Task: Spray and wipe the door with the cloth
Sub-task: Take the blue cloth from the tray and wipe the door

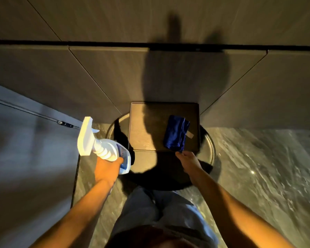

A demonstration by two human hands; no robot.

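My left hand grips a white spray bottle by its body, the trigger head pointing up and to the left. A folded dark blue cloth lies on the right side of a small square tabletop. My right hand reaches to the cloth's near edge, fingertips touching or pinching its lower corner. The grey door fills the left side, with a hinge on its frame.
The square tabletop stands on a round dark base against a wall of large brown panels. Glossy marbled floor stretches to the right. My legs in blue trousers are just below the table.
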